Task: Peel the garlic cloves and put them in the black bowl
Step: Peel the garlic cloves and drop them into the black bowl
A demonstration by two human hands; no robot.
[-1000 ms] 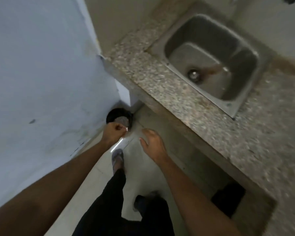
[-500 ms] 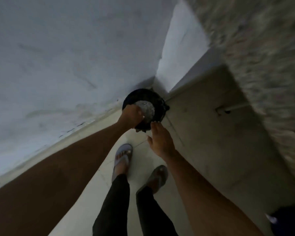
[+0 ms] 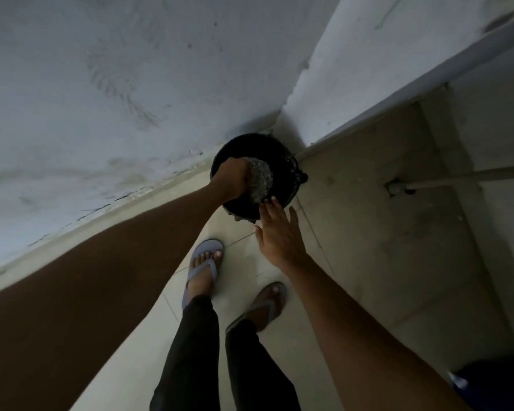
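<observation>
A round black bin (image 3: pixel 283 157) stands on the floor in the corner, with grey crumpled stuff (image 3: pixel 262 180) inside it. My left hand (image 3: pixel 230 180) reaches down into the bin, its back towards me and its fingers hidden beneath it. What it holds is not visible. My right hand (image 3: pixel 279 235) hovers with straight, spread fingers at the bin's near rim, and its fingertips are right at the edge. No garlic cloves and no black bowl are visible.
A pale wall (image 3: pixel 101 99) runs along the left, and a white ledge (image 3: pixel 368 69) juts out at the upper right. Low on the right a pipe (image 3: pixel 457 177) sticks out. My sandalled feet (image 3: pixel 205 268) stand on the tiled floor just behind the bin.
The view swung down from the counter and sink to the floor bin. My left hand went from above the bin down into it. My right hand followed to the rim and spread its fingers.
</observation>
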